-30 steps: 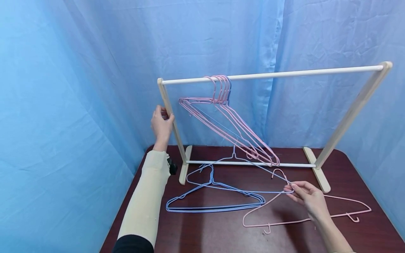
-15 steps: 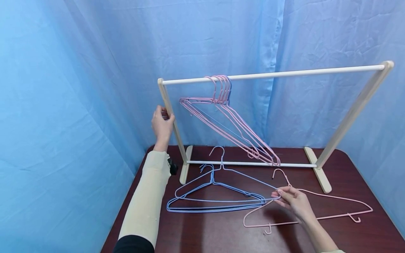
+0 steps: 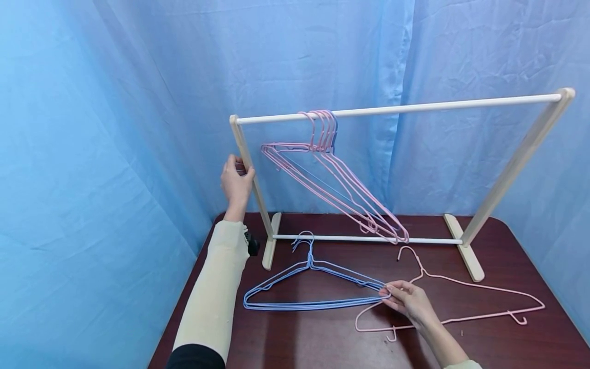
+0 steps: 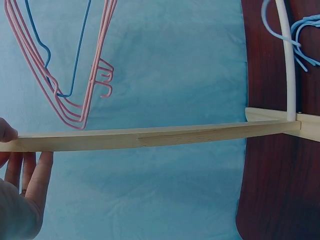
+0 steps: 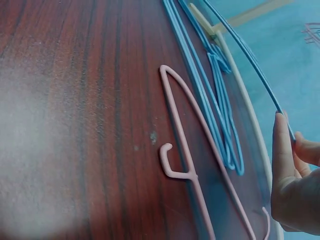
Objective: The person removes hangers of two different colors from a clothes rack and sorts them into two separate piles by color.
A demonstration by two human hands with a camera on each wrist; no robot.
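Observation:
My left hand (image 3: 237, 184) holds the left wooden upright (image 3: 260, 205) of the hanger rack, with thumb and fingers on either side of it in the left wrist view. Between thumb and fingers of my right hand (image 3: 410, 303) is the right end of a blue clothes hanger (image 5: 246, 52). That hanger lines up with a stack of blue hangers (image 3: 295, 308) on the table in the head view; the right wrist view shows it raised above them. Pink hangers (image 3: 324, 146) and a blue one hang together on the rack's top rail (image 3: 438, 107).
A single pink hanger (image 3: 484, 287) lies on the dark red table (image 3: 332, 348), partly behind my right hand. The rack's lower rail (image 3: 428, 241) and right foot (image 3: 465, 251) stand behind it. Blue curtains (image 3: 138, 128) surround the table.
My right hand has moved left and nearer, bringing the blue hanger down over the blue stack. My left hand stays on the upright.

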